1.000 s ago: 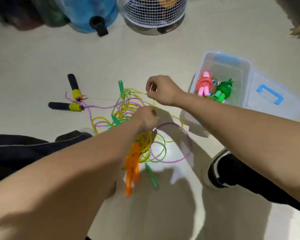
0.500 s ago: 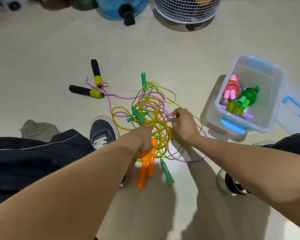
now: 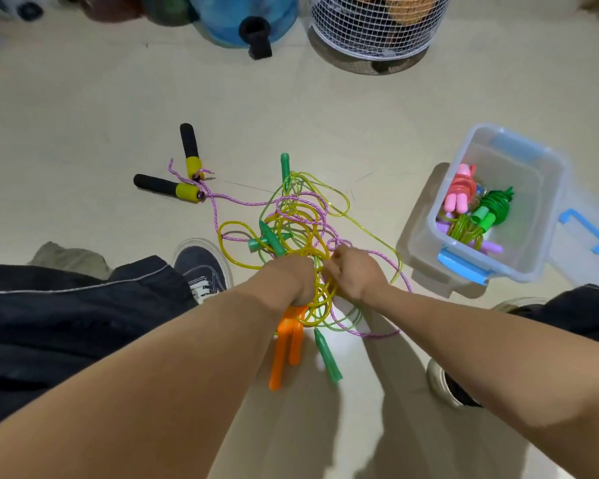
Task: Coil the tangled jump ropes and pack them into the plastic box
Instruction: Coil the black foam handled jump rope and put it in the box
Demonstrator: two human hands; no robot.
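Left hand [image 3: 287,281] is fisted around a bunch of yellow rope [image 3: 301,243] loops, with the orange handles [image 3: 286,347] hanging straight below it toward me. Right hand [image 3: 355,273] sits just beside it, touching the same bunch; fingers look pinched on a strand, but I can't tell from here if it's the yellow or the purple one.

Tangle status, my read:
- Yellow rope: partly gathered in the left hand, several loops beyond both hands not yet freed.
- Purple braided rope [image 3: 242,202]: threaded through the yellow loops, running out past the left hand to the black-and-yellow handles [image 3: 173,186] well to its far left on the floor. Another stretch curves under the right wrist.
- Green-handled rope: 1 green handle [image 3: 327,356] lies just below the hands beside the orange pair. At least 3 more green handles in the knot beyond the hands, so possibly 2 green ropes. Can't trace them.

Plastic box [image 3: 547,216] is off to the right of the right hand, well apart, lid off. Inside: 1 coiled pink rope [image 3: 459,191], 1 coiled green rope [image 3: 495,210], something purple at the bottom, partly hidden.

So roughly 2-3 packed, 3 or more still knotted. None of the pile is fully coiled yet.
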